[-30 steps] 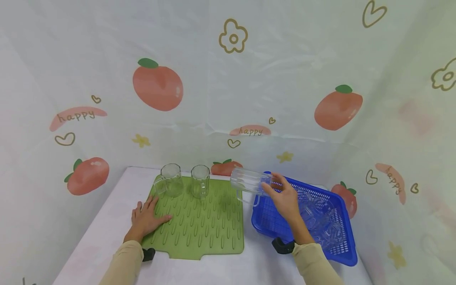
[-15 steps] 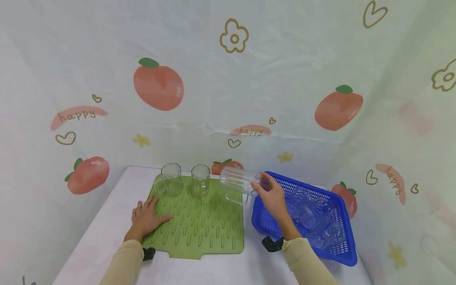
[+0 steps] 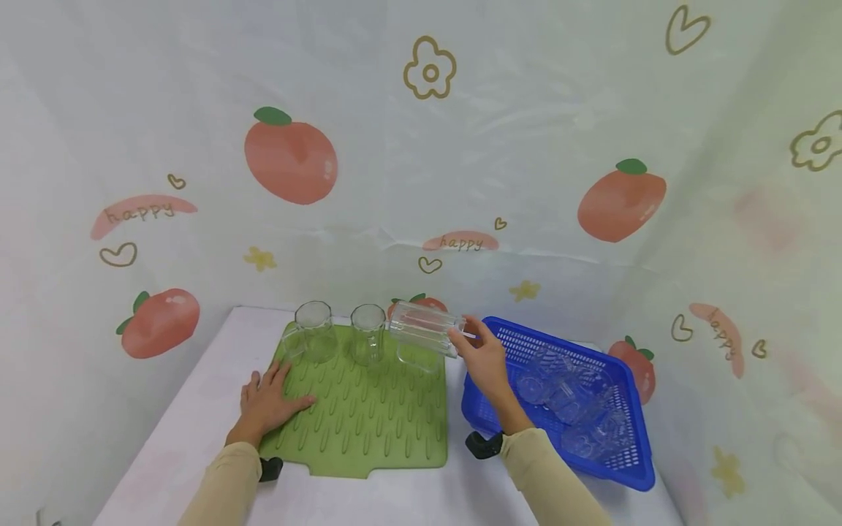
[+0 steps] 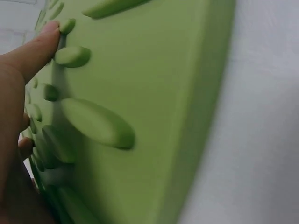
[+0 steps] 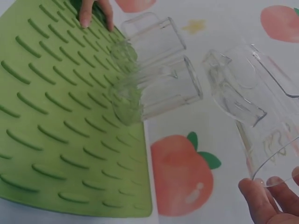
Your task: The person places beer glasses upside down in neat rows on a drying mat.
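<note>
My right hand (image 3: 483, 358) grips a clear ribbed glass mug (image 3: 422, 330) by its base, holding it on its side above the back right corner of the green ridged drying mat (image 3: 368, 420). In the right wrist view the mug (image 5: 254, 98) fills the right side with my fingertips (image 5: 268, 196) at its rim. Two clear glass mugs (image 3: 314, 331) (image 3: 368, 332) stand along the mat's back edge. My left hand (image 3: 270, 400) lies flat on the mat's left part, fingers spread; the left wrist view shows the fingers (image 4: 28, 56) pressed on the mat (image 4: 154, 93).
A blue plastic basket (image 3: 506, 340) with several more clear glasses (image 3: 566, 398) stands right of the mat on the white table (image 3: 197, 409). Fruit-printed sheeting forms walls behind and at both sides.
My right hand has carried the mug leftward from above the basket's edge to above the mat's back right corner. The left hand has stayed on the mat.
</note>
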`<control>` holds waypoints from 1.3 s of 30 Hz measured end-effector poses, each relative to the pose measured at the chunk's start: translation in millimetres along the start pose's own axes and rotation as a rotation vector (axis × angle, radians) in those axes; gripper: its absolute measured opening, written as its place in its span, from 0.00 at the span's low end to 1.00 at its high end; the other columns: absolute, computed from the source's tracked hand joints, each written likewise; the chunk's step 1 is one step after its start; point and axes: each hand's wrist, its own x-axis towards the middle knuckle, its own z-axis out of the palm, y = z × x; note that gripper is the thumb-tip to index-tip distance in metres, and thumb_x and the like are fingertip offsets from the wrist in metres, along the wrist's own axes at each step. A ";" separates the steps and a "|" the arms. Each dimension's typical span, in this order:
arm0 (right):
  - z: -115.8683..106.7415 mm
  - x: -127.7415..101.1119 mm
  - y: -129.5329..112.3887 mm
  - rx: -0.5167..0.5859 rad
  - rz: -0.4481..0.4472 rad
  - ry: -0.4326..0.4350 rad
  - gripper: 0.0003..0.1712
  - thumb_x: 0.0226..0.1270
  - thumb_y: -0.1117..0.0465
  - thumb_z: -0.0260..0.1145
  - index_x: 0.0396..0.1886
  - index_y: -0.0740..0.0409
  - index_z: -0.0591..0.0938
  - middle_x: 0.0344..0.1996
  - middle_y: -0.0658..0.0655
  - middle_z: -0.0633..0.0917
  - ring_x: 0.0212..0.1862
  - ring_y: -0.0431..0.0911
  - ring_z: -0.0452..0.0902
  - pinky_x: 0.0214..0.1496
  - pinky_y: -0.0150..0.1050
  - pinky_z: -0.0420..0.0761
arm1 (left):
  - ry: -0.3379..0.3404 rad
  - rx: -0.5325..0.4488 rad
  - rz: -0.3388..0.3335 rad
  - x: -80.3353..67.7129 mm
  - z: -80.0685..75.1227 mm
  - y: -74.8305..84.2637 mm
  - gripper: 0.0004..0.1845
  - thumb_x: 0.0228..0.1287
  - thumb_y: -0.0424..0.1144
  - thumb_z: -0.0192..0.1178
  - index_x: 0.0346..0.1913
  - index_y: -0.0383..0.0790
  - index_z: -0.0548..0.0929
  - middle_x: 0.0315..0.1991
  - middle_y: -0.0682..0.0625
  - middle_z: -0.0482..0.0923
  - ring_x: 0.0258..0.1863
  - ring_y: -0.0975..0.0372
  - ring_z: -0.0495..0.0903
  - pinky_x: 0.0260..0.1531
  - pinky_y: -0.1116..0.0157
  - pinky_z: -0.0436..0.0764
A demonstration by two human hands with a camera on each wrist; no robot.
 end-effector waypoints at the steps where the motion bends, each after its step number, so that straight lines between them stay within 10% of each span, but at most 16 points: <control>1: 2.4 0.0 0.4 0.000 0.002 0.000 0.34 0.69 0.46 0.70 0.72 0.49 0.75 0.63 0.62 0.81 0.62 0.57 0.82 0.52 0.42 0.88 | 0.000 0.000 -0.002 -0.5 -0.4 -0.2 0.61 0.59 0.68 0.65 0.81 0.33 0.50 0.81 0.28 0.40 0.76 0.23 0.33 0.70 0.24 0.36; 19: 21.7 1.4 10.8 -0.004 0.015 -0.040 0.36 0.70 0.44 0.69 0.74 0.50 0.73 0.66 0.63 0.79 0.63 0.57 0.81 0.53 0.47 0.88 | 0.050 -0.149 -0.002 0.5 -21.6 -6.0 0.66 0.58 0.64 0.69 0.82 0.33 0.39 0.78 0.22 0.38 0.73 0.23 0.45 0.66 0.23 0.55; 39: 39.2 3.8 10.6 0.043 -0.010 -0.018 0.35 0.71 0.46 0.68 0.74 0.50 0.73 0.65 0.62 0.80 0.61 0.56 0.83 0.51 0.45 0.88 | 0.216 -0.315 0.220 -2.7 -56.4 60.6 0.60 0.63 0.57 0.69 0.84 0.47 0.37 0.83 0.34 0.37 0.80 0.33 0.35 0.70 0.25 0.46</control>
